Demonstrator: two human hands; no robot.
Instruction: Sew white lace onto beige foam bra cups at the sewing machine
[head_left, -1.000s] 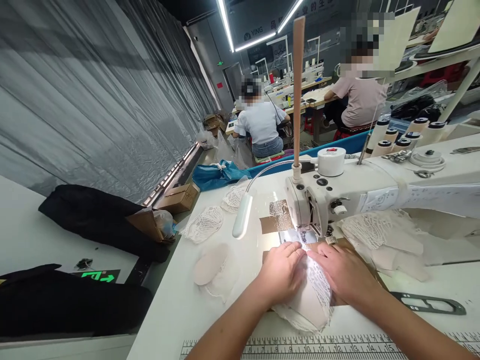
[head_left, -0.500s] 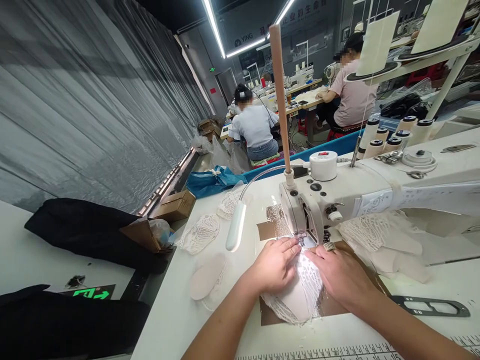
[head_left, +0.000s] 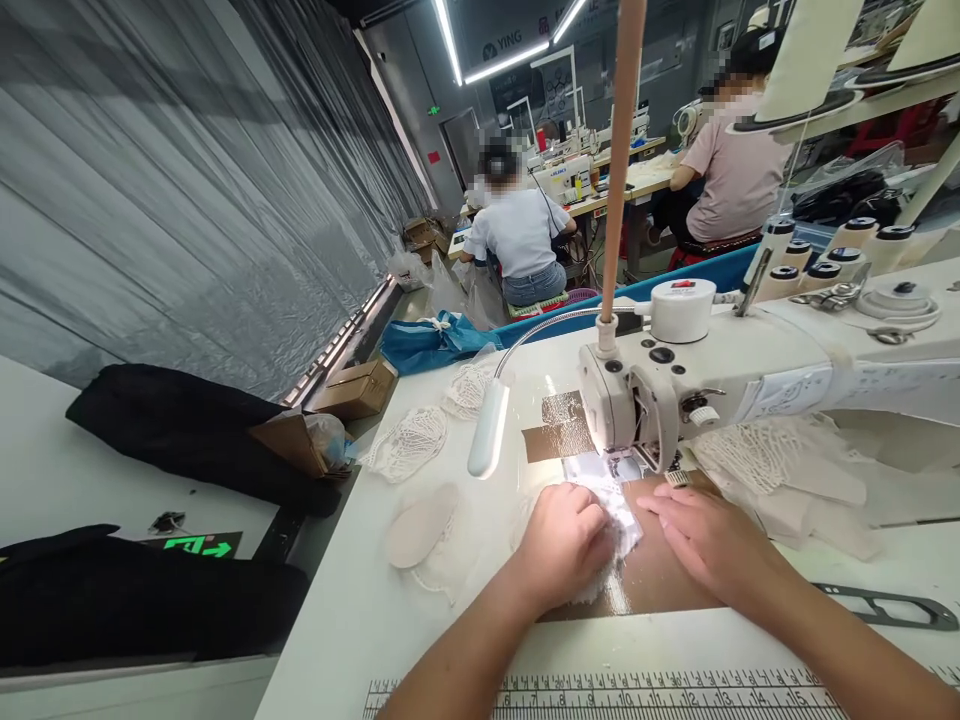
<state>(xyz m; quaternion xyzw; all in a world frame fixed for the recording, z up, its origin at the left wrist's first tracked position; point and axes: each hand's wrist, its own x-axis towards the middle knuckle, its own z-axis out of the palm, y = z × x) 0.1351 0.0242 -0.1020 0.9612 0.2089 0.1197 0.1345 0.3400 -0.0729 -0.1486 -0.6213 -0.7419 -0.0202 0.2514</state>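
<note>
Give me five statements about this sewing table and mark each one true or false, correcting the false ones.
1. The left hand lies over a white lace piece. True.
2. The right hand is gripping the dark snips. False: the right hand lies flat, beside the lace piece, on a brown panel, and the snips lie on the table by the right forearm.
3. The lamp is on the left of the sewing machine. True.
4. The ruler scale runs along the far side of the table. False: the ruler scale runs along the near side.
5. Two people, one in a white top and one in a pink top, sit beyond the table. True.
</note>
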